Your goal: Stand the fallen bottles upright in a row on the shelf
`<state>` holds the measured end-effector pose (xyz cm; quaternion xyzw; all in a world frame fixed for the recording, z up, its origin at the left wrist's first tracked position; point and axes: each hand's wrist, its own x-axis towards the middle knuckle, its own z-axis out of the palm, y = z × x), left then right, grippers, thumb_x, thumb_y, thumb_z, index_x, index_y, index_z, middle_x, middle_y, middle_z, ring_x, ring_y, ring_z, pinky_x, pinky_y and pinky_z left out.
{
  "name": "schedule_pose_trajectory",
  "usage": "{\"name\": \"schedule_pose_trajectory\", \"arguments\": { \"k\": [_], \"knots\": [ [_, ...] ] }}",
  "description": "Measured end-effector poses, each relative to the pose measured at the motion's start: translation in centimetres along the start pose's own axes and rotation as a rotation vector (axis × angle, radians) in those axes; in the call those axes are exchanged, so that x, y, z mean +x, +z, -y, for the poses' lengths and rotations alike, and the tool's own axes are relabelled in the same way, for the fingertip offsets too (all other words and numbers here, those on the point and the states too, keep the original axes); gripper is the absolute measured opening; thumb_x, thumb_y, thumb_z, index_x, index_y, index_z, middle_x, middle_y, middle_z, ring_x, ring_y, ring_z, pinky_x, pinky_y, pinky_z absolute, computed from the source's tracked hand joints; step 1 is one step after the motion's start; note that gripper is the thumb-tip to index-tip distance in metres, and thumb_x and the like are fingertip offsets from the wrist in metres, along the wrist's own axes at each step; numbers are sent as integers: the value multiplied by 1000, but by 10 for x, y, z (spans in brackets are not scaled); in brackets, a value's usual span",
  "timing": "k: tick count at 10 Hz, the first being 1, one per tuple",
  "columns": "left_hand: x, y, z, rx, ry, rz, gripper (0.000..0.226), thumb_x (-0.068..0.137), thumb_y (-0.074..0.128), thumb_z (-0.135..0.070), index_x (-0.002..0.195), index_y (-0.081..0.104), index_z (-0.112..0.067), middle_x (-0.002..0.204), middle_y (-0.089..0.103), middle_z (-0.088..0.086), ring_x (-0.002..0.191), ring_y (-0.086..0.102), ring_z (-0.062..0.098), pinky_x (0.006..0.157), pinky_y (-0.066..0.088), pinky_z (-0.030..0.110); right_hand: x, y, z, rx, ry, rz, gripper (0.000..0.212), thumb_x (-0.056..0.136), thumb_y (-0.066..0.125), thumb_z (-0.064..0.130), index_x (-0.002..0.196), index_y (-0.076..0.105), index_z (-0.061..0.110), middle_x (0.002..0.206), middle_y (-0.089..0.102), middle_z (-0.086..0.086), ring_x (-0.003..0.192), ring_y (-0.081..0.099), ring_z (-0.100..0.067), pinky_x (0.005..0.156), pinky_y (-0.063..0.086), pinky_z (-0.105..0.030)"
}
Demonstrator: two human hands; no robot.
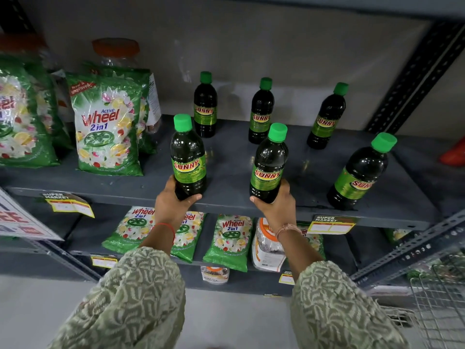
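Several dark bottles with green caps and green "Sunny" labels stand upright on the grey shelf (226, 170). Three stand at the back: left (205, 104), middle (261, 110), right (326, 117). Another upright bottle (358, 172) is at the front right. My left hand (173, 201) grips the base of a front bottle (188, 157) near the shelf's front edge. My right hand (276, 205) grips the base of a second front bottle (269, 163), which leans slightly right. No bottle lies on its side.
Green detergent bags (108, 127) and an orange-lidded jar (115, 50) fill the shelf's left part. More bags (227, 241) and a jar lie on the lower shelf. A slotted upright post (412, 79) bounds the right side. A wire basket (440, 306) is at lower right.
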<state>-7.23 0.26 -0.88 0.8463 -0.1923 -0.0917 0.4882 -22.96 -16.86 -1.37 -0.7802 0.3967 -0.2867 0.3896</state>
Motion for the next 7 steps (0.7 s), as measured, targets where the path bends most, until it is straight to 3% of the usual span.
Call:
{"name": "schedule_pose_trajectory", "arguments": {
  "k": [3, 5, 6, 7],
  "knots": [
    [-5, -1, -5, 31, 19, 38, 70, 74, 76, -20, 133, 40, -11, 125, 61, 19, 117, 54, 36, 96, 44, 41, -2, -4, 3, 19, 24, 57, 76, 67, 80, 23, 127, 39, 3, 116, 59, -19, 107, 58, -32, 85, 46, -29],
    [-2, -1, -4, 61, -32, 54, 74, 73, 76, -25, 135, 37, -11, 125, 59, 20, 117, 53, 39, 98, 44, 46, -1, -1, -1, 38, 53, 84, 73, 68, 78, 25, 127, 39, 8, 114, 58, -16, 106, 58, -29, 89, 50, -33],
    [-1, 1, -2, 49, -24, 48, 73, 72, 77, -24, 134, 39, -11, 124, 60, 21, 115, 54, 39, 97, 44, 45, 1, 0, -4, 39, 15, 89, 79, 68, 78, 29, 132, 35, 10, 116, 58, -14, 109, 57, -29, 93, 49, -36],
    [0, 0, 4, 35, -10, 67, 90, 69, 79, -25, 142, 26, -14, 134, 53, 20, 124, 48, 38, 104, 41, 48, -7, -3, -3, 184, 53, 76, 101, 68, 79, 23, 145, 14, 12, 133, 50, -14, 124, 48, -27, 105, 40, -37]
  ]
}}
